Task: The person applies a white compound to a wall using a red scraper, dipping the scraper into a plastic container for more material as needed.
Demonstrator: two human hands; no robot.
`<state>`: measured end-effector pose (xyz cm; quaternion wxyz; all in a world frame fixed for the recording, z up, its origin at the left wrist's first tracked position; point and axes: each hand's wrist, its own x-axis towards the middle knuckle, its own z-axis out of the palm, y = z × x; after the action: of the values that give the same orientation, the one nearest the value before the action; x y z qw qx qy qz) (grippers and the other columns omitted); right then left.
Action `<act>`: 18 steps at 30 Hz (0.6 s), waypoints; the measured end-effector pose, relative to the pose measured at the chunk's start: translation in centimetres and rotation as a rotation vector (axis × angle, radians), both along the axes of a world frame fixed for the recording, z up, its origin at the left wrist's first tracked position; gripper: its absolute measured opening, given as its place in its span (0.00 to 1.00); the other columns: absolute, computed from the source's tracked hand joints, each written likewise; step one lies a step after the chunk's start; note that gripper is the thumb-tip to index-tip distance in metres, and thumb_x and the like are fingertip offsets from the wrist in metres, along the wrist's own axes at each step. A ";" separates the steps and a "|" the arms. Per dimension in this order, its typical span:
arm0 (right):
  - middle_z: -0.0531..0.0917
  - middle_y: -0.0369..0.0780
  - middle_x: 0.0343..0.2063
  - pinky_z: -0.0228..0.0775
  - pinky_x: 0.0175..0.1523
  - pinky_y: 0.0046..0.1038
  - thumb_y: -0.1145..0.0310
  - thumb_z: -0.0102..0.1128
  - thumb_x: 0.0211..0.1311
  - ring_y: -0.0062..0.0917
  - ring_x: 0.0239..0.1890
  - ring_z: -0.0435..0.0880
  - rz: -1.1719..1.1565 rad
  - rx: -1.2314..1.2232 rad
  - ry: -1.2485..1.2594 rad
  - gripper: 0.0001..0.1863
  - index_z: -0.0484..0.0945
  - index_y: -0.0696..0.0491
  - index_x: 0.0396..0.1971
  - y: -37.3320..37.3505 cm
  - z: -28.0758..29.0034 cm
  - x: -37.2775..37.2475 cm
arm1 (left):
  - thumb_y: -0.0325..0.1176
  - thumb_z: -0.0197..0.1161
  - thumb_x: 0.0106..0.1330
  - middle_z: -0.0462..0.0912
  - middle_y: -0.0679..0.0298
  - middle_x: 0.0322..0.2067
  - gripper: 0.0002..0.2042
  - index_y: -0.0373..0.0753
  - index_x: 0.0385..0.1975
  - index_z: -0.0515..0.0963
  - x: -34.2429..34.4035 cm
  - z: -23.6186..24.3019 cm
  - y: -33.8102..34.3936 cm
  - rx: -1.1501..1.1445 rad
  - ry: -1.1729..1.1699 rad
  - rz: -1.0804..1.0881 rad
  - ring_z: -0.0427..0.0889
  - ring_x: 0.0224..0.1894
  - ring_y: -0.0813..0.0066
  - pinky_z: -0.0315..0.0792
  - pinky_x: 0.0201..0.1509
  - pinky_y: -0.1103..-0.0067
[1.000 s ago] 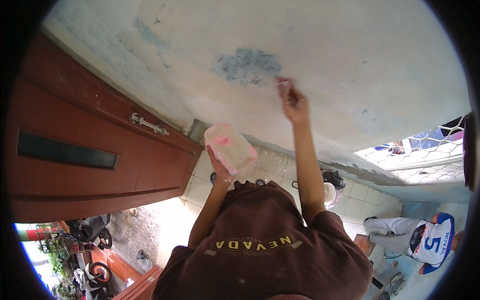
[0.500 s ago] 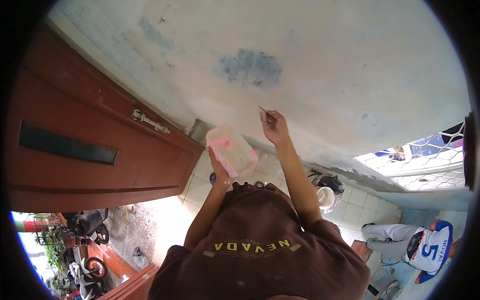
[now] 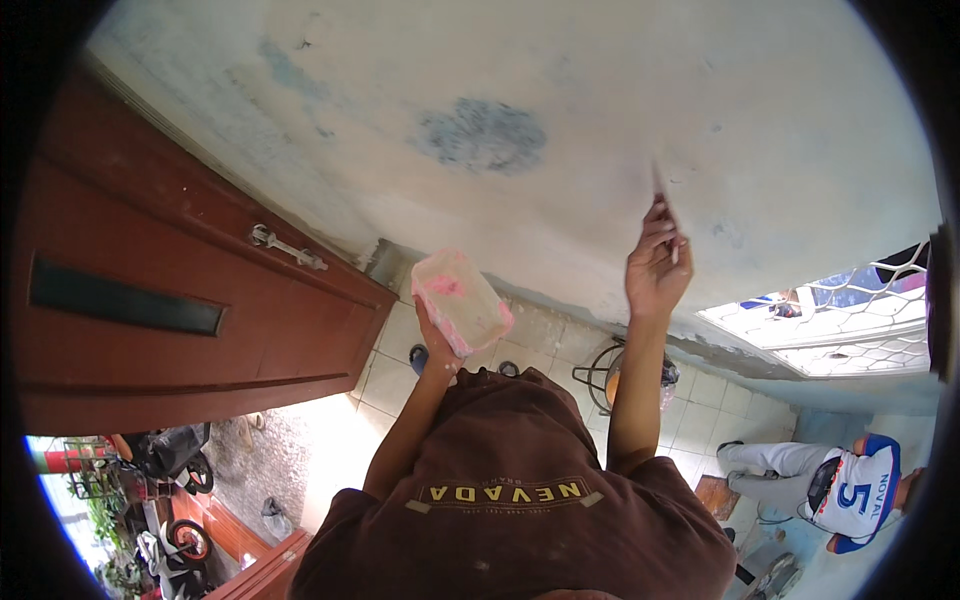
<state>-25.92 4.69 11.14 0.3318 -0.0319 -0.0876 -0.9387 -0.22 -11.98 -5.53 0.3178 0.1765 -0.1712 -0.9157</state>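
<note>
A pale plastered wall (image 3: 560, 130) with a blue-grey patch (image 3: 483, 135) fills the view, beside a red-brown door (image 3: 170, 290). The left of the two hands (image 3: 437, 345) cups a pink-stained translucent tub (image 3: 462, 300) from below, held up near the wall. The right hand (image 3: 657, 262) is closed around a thin tool (image 3: 659, 185) whose tip touches the wall, well right of the patch.

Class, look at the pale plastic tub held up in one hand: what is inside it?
Through the translucent tub's wall, held by the left hand, shows a pink patch. What that is cannot be told; the rest is hidden.
</note>
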 end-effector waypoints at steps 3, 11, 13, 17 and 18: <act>0.76 0.59 0.52 0.85 0.53 0.25 0.80 0.54 0.65 0.32 0.45 0.83 0.017 0.354 0.061 0.06 0.77 0.67 0.31 -3.7 -8.5 1.0 | 0.70 0.42 0.69 0.67 0.60 0.66 0.39 0.50 0.72 0.57 0.5 0.3 -0.1 -0.001 -0.018 0.032 0.69 0.67 0.56 0.68 0.68 0.53; 0.81 0.58 0.45 0.83 0.58 0.29 0.80 0.46 0.67 0.38 0.48 0.84 0.393 0.563 -0.131 0.09 0.73 0.72 0.32 -21.9 -20.7 1.5 | 0.69 0.41 0.71 0.66 0.61 0.67 0.38 0.50 0.73 0.55 2.9 0.1 -0.2 -0.010 -0.072 0.051 0.68 0.68 0.57 0.68 0.68 0.56; 0.81 0.58 0.45 0.84 0.56 0.29 0.81 0.47 0.66 0.40 0.48 0.84 0.382 0.436 -0.132 0.09 0.73 0.73 0.34 -23.8 -20.8 0.6 | 0.69 0.41 0.71 0.66 0.61 0.67 0.38 0.50 0.73 0.55 3.6 -0.4 -0.7 -0.010 -0.050 0.067 0.68 0.68 0.57 0.68 0.68 0.55; 0.74 0.60 0.54 0.85 0.57 0.35 0.84 0.47 0.61 0.46 0.56 0.79 0.408 -0.047 -0.311 0.20 0.69 0.75 0.53 -17.4 -14.6 -5.7 | 0.69 0.41 0.71 0.66 0.61 0.67 0.38 0.49 0.73 0.55 3.8 -0.5 -2.4 -0.024 -0.054 0.086 0.68 0.68 0.58 0.68 0.69 0.55; 0.70 0.60 0.57 0.83 0.59 0.38 0.84 0.47 0.60 0.45 0.60 0.76 0.470 -0.200 -0.227 0.23 0.69 0.72 0.57 -14.1 -6.5 -2.6 | 0.69 0.41 0.71 0.66 0.61 0.67 0.38 0.49 0.73 0.55 4.8 -0.9 -2.8 -0.010 -0.052 0.097 0.68 0.68 0.58 0.68 0.69 0.55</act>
<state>-28.49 -9.38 4.60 0.5238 0.0619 -0.2213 -0.8202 4.56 -14.76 -6.39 0.3581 0.2069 -0.1754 -0.8934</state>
